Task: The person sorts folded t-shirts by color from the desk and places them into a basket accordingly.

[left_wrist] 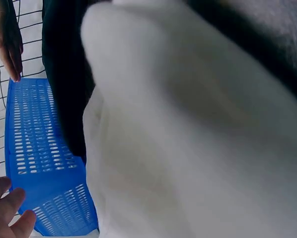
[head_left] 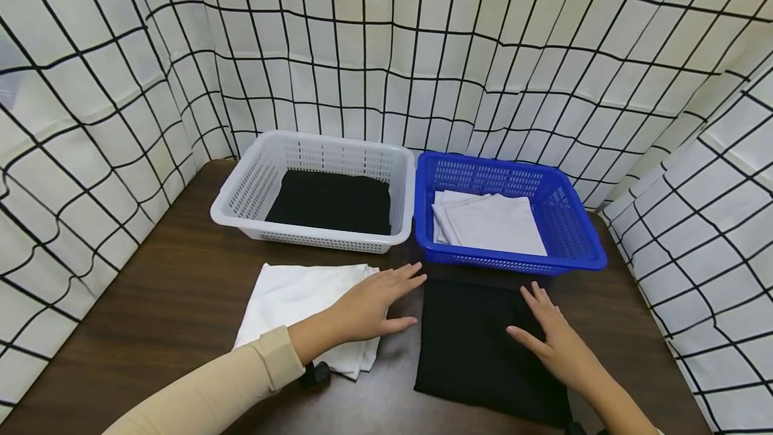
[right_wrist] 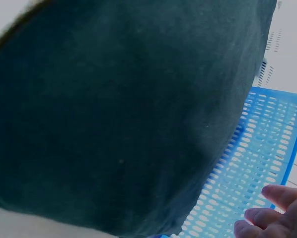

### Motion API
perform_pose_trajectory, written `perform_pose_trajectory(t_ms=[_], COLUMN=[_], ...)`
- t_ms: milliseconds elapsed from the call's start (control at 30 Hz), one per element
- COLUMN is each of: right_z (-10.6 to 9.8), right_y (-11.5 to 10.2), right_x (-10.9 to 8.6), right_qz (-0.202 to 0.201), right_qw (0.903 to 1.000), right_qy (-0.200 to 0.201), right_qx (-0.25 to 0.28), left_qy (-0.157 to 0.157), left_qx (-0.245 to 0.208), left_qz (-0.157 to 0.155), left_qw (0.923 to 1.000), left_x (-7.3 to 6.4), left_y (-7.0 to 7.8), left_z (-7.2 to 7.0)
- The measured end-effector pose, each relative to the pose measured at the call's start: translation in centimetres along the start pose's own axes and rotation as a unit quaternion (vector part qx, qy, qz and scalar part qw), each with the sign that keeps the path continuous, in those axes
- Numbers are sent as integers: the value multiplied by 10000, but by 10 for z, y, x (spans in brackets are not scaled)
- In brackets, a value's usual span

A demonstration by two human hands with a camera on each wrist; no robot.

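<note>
A folded white cloth (head_left: 296, 293) lies on the table, with my left hand (head_left: 376, 302) stretched over its right side, fingers spread and nothing in them. To its right is a folded black cloth (head_left: 468, 348), flat in front of the blue basket. My right hand (head_left: 554, 344) hovers over that cloth's right part, thumb apart from the straight fingers, holding nothing. Close up in the left wrist view, the white cloth (left_wrist: 138, 148) fills most of the picture. Black cloth (right_wrist: 128, 114) likewise takes up much of the right wrist view.
At the back left stands a white basket (head_left: 235, 210) with folded black cloth (head_left: 332, 201) inside. Beside it, a blue basket (head_left: 570, 223) contains folded white cloths (head_left: 495, 223). Grid-patterned white curtains (head_left: 362, 39) enclose the brown table (head_left: 175, 287) at the back and sides.
</note>
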State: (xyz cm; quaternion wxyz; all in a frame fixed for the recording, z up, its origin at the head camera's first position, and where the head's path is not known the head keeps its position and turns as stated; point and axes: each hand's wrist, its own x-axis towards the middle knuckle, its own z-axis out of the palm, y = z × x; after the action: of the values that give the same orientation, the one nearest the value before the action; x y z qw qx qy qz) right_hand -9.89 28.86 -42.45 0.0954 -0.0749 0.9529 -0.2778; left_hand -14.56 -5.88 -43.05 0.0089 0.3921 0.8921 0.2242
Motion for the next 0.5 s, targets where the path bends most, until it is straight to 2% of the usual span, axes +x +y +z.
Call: perform_pose_trajectory(t_ms=[133, 233, 367, 500], right_z=[1, 1, 0, -1], right_y=[5, 10, 15, 19], right_x=[0, 0, 0, 1], right_qz=[288, 556, 912, 1246], right_qw=[9995, 9980, 9938, 9880], right_qy=[-135, -303, -627, -912], right_qx=[-20, -41, -42, -6], left_qy=[-82, -138, -216, -222], left_qx=[-448, -877, -1493, -1977], left_qz=[-304, -575, -958, -1207], left_qw=[9985, 9944, 9839, 9725], left_x=[-1, -1, 0, 1], left_y=[0, 0, 0, 0], left_z=[4, 6, 10, 13])
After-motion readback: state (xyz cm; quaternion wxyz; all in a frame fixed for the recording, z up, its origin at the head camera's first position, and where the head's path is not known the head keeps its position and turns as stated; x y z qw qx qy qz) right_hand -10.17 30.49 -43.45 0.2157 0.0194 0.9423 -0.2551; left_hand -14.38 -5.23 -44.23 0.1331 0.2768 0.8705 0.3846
